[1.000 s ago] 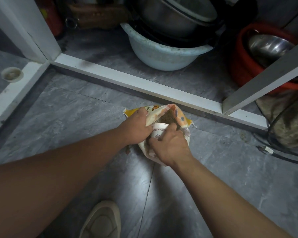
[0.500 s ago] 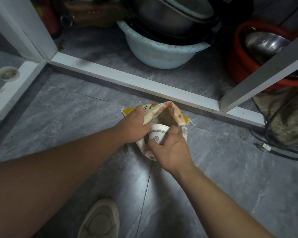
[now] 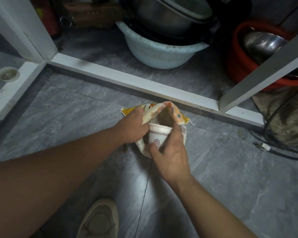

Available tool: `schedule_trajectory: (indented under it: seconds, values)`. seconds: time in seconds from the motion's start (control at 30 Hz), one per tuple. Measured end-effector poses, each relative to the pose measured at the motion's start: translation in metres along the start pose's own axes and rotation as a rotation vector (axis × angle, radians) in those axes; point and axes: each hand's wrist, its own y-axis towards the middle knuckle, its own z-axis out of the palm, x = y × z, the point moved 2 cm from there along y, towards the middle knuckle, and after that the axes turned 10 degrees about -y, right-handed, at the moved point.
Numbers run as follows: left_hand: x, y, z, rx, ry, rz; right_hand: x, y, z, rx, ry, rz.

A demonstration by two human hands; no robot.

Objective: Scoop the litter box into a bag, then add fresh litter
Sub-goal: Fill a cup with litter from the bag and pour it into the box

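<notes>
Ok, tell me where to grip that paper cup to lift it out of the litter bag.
Grip the paper cup around its side wall below the rolled rim, coming from the near side as the right hand does. It is tilted into the litter bag, mouth facing away, so its wall is exposed.

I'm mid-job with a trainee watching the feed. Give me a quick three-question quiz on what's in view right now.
1. True or false: the right hand holds a paper cup at the mouth of the litter bag.
2. What is the left hand doing? A) holding the bag's edge open B) lifting the pale blue basin C) resting flat on the floor
3. What fills the bag?

Key
1. True
2. A
3. Small tan-grey litter granules
</notes>
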Motion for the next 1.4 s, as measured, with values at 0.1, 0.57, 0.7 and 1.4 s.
schedule_trajectory:
  seconds: [0.1, 0.57, 0.7, 1.4]
  values:
    - [-0.001, -0.002, -0.001, 0.014, 0.005, -0.003, -0.003, -0.012, 0.000, -0.055, 0.082, -0.018]
    - [-0.002, -0.008, 0.003, -0.009, -0.029, 0.032, -0.007, -0.016, -0.016, -0.112, 0.240, -0.085]
    - [-0.008, -0.019, -0.006, -0.131, 0.002, 0.136, -0.013, -0.017, -0.026, -0.096, 0.299, -0.041]
    - [-0.256, -0.263, 0.017, 0.251, 0.079, 0.117, -0.014, -0.215, -0.260, -0.153, 0.482, 0.425]
